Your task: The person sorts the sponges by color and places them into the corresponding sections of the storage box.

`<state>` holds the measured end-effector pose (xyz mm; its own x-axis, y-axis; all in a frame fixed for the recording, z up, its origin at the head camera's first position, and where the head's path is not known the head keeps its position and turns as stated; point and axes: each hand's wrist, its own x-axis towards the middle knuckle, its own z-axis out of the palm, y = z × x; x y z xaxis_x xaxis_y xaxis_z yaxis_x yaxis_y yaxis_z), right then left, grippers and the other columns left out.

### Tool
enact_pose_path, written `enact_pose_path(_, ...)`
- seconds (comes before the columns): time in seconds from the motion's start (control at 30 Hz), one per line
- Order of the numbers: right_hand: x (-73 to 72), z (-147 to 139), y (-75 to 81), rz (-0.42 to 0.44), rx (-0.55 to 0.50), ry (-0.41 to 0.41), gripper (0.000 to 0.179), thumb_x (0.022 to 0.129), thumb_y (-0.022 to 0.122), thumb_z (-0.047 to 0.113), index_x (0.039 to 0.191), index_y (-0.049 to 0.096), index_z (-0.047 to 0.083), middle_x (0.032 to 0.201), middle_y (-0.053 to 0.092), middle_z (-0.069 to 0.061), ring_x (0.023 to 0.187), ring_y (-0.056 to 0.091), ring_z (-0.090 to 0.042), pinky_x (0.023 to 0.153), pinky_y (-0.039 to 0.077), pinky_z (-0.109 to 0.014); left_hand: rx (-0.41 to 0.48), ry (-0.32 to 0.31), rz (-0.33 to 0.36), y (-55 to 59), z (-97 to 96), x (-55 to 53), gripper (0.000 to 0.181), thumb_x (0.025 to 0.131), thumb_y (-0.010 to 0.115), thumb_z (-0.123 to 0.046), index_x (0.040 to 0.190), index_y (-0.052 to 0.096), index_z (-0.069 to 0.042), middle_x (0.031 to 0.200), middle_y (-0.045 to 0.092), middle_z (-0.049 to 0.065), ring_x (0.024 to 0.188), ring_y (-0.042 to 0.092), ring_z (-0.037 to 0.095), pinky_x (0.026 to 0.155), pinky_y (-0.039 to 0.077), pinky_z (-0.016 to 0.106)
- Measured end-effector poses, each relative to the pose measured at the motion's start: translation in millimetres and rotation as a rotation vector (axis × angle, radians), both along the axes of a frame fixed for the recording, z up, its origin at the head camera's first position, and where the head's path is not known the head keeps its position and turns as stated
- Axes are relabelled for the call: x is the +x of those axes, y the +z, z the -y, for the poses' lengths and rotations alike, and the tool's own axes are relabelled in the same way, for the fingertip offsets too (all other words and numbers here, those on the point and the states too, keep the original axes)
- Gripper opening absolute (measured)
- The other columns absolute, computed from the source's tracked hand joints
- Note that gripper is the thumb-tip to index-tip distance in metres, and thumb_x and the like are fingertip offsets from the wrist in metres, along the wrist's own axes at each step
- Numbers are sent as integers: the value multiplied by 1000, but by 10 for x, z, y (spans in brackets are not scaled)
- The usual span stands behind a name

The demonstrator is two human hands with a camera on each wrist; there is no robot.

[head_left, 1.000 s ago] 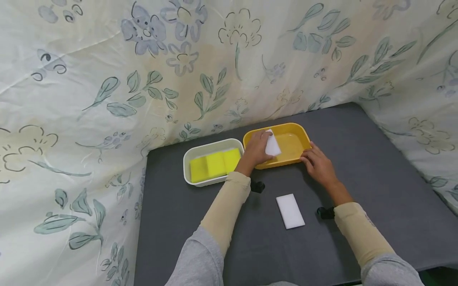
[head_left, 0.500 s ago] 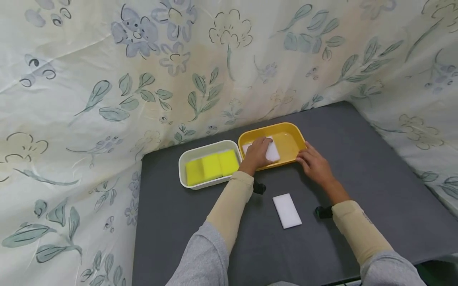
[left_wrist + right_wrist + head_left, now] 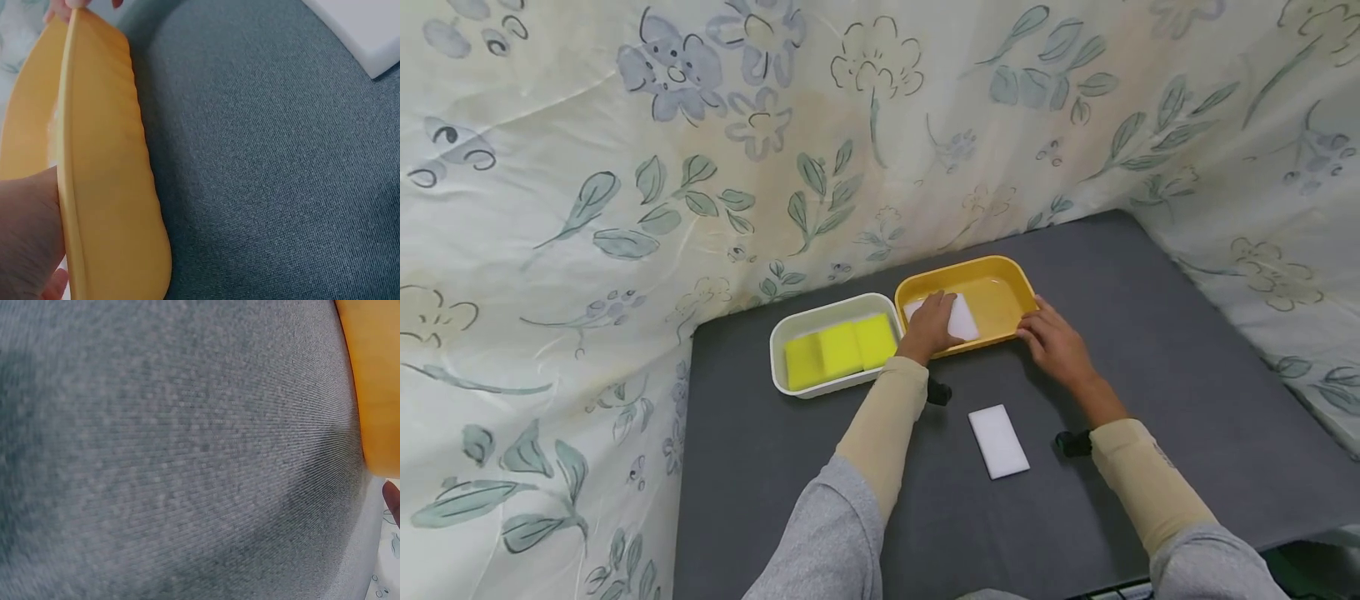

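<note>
My left hand [image 3: 930,325] reaches into the orange-yellow tray [image 3: 1003,298], thumb and fingers spanning a white sponge [image 3: 964,320] that lies low in its left half. Another white piece [image 3: 912,308] shows just left of that hand, mostly covered by it. In the left wrist view the tray's side wall [image 3: 109,162] hides the fingertips of this hand. At the tray's front right corner my right hand [image 3: 1056,342] pinches the rim; its fingers [image 3: 78,3] appear at the top of the left wrist view. A third white sponge [image 3: 998,442] lies flat on the table between the forearms.
A white tray [image 3: 778,358] holding several yellow sponges [image 3: 841,350] stands directly left of the orange-yellow one. Dark grey cloth covers the table [image 3: 775,483]. A flowered curtain [image 3: 737,167] rises behind the trays and along both sides.
The white sponge in my left hand has gone from tilted to lying lower in the orange-yellow tray, the hand lowering with it. My right hand stays at the rim. The head view has shifted slightly.
</note>
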<state>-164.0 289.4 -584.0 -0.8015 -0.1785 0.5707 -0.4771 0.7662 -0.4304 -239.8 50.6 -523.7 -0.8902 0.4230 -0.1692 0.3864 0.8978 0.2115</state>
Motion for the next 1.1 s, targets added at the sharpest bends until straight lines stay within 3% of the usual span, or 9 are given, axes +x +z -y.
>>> enact_pose_path(0.1, -8, 11, -6, 8, -5, -7, 16, 88, 76, 5, 100, 69, -1, 103, 66, -16, 139, 42, -37, 109, 36, -53, -8, 24, 25, 11, 16, 4, 93, 85, 76, -52, 156, 31, -14, 160, 31, 7, 145, 29, 20, 118, 23, 33)
enact_pose_path(0.2, -13, 23, 4, 16, -5, -19, 16, 88, 76, 6, 100, 69, -1, 104, 65, -16, 140, 41, -36, 108, 36, -54, -18, 28, 16, 39, 35, 1, 89, 86, 74, -56, 154, 36, -12, 156, 39, 5, 143, 33, 20, 117, 26, 34)
enact_pose_path(0.4, -12, 47, 32, 27, -10, -27, 15, 89, 75, 7, 101, 69, -1, 105, 65, -17, 140, 40, -35, 107, 37, -55, -110, -26, -56, 45, 93, -7, 62, 95, 62, -54, 141, 57, -12, 144, 55, 2, 139, 42, 22, 112, 35, 36)
enact_pose_path(0.57, -12, 71, 50, 29, -19, -29, 15, 89, 75, 6, 101, 69, -1, 105, 65, -17, 139, 41, -37, 107, 36, -56, -151, -57, -27, 73, 123, -1, 51, 103, 52, -47, 142, 57, -14, 151, 48, 1, 144, 36, 24, 114, 32, 41)
enact_pose_path(0.73, 28, 111, 54, 41, -13, -42, 15, 89, 75, 7, 101, 69, 0, 107, 65, -17, 140, 40, -36, 106, 37, -57, -138, -91, 12, 126, 157, 37, 46, 108, 42, -36, 146, 52, -13, 154, 45, 3, 145, 34, 23, 116, 27, 38)
enact_pose_path(0.83, 59, 132, 55, 43, -18, -49, 15, 89, 75, 7, 101, 69, 0, 107, 65, -17, 140, 40, -36, 107, 36, -56, -41, -146, -83, 166, 182, 120, 39, 107, 45, -29, 139, 59, -12, 144, 55, 5, 134, 46, 24, 111, 36, 35)
enact_pose_path(0.9, 79, 145, 59, 41, -23, -51, 15, 89, 75, 6, 100, 69, 0, 107, 65, -17, 139, 41, -37, 108, 36, -56, 64, -210, -210, 165, 197, 213, 31, 104, 51, -26, 127, 67, -12, 128, 63, 6, 118, 57, 24, 101, 45, 33)
enact_pose_path(1.0, 112, 164, 62, 33, -26, -57, 15, 88, 76, 6, 100, 69, 0, 106, 65, -17, 139, 41, -37, 107, 37, -56, 238, -318, -385, 148, 204, 426, 17, 97, 62, -21, 106, 74, -13, 101, 68, 4, 92, 61, 22, 81, 51, 33)
enact_pose_path(1.1, 152, 182, 62, 27, -27, -62, 16, 87, 77, 5, 99, 69, 0, 105, 65, -17, 138, 42, -37, 105, 38, -57, 303, -429, -463, 118, 198, 686, 7, 93, 67, -19, 93, 73, -15, 86, 64, -1, 79, 59, 18, 71, 49, 30)
